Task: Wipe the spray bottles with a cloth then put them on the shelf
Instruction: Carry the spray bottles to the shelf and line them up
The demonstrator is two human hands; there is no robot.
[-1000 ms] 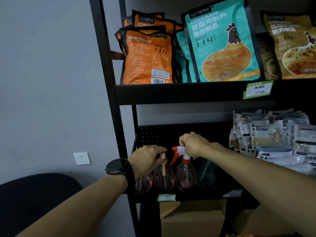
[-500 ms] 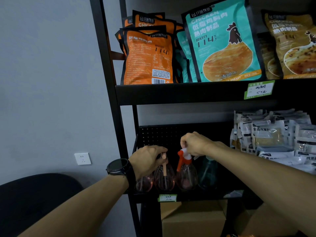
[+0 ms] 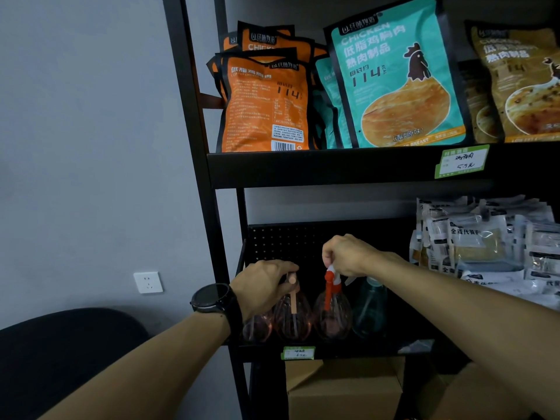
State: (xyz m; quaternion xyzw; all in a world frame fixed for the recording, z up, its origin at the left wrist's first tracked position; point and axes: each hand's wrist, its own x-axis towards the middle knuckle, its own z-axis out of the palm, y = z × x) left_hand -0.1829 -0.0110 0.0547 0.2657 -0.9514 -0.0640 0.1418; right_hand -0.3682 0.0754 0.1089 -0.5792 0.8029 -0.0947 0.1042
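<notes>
Both forearms reach forward from the bottom of the view, the left one wearing a dark watch (image 3: 212, 298). The left hand (image 3: 263, 286) curls its fingers round the pale spray head of a pink spray bottle (image 3: 292, 319) that stands on the lower shelf (image 3: 333, 350), knuckles up and wrist level. Just left of and below that hand a second pink bottle (image 3: 257, 327) stands against the shelf post, half hidden by the wrist. To the right, the right hand (image 3: 345, 256) pinches from above the orange-and-white trigger head of a third bottle (image 3: 331, 316), wrist slightly raised, fingers bent down. Right below that hand's wrist stands a teal bottle (image 3: 368, 310), untouched.

Judging by this, the task looks far along: four bottles stand in a row on the shelf, and the two being held seem to need only straightening or releasing. No cloth is visible, so whether any wiping remains cannot be told.

Farther right of the right hand lie pale food packets (image 3: 485, 237); above both hands, chicken pouches (image 3: 397, 80) fill the upper shelf.
</notes>
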